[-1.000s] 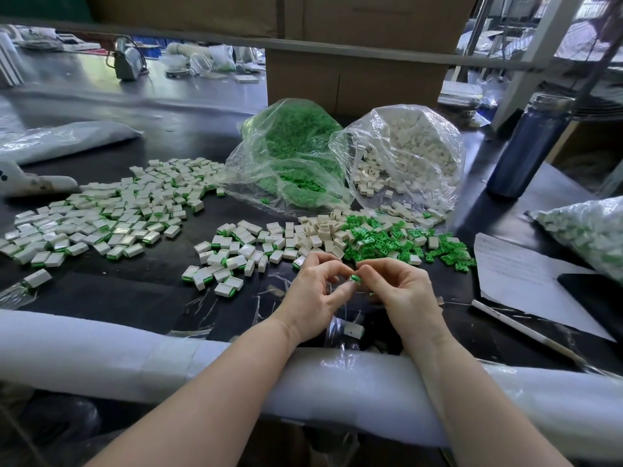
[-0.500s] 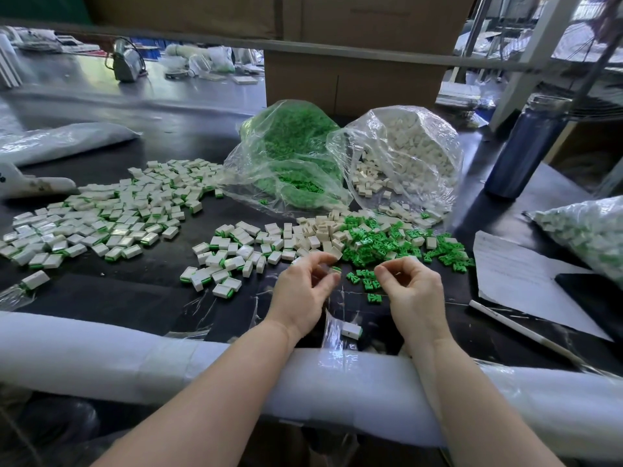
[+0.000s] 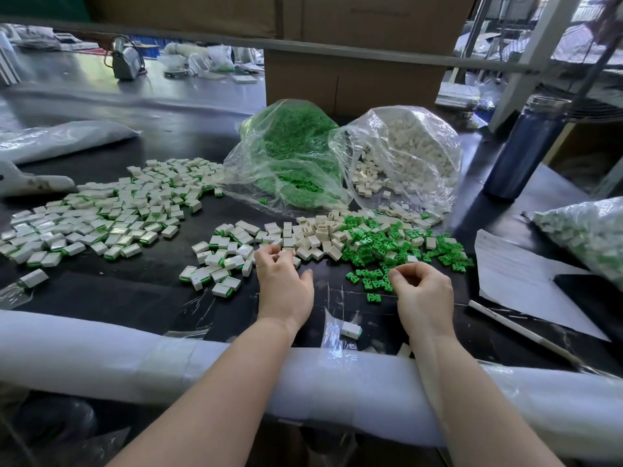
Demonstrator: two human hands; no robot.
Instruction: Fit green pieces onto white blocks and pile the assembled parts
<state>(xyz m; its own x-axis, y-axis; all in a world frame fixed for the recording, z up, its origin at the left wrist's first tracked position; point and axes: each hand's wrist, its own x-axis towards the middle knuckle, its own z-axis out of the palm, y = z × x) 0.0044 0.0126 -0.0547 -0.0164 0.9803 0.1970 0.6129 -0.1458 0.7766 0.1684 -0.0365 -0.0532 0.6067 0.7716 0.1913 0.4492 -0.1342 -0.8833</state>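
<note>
loose green pieces (image 3: 401, 246) lie spread on the dark bench (image 3: 145, 298) right of centre, mixed at their left edge with bare white blocks (image 3: 317, 235); both heaps sit within easy reach, likely so each hand draws from its own side. left hand (image 3: 285, 284) rests by the near pile of assembled parts (image 3: 219, 261), fingers curled at its edge; whether it grips a block, cannot tell (fingertips hidden among the blocks). right hand (image 3: 421, 291) hovers at the near fringe of the green pieces, thumb and forefinger pinched together, probably on one green piece, though too small to confirm. a larger pile of finished parts (image 3: 101, 217) spreads far left, well apart from the raw stock. behind, one clear bag (image 3: 290, 156) holds green pieces, its neighbour (image 3: 404, 156) white blocks, both mouths open and spilling toward the heaps. a third bag (image 3: 586, 230) at right holds mixed white-and-green parts. blue bottle (image 3: 526, 146) stands behind it.
</note>
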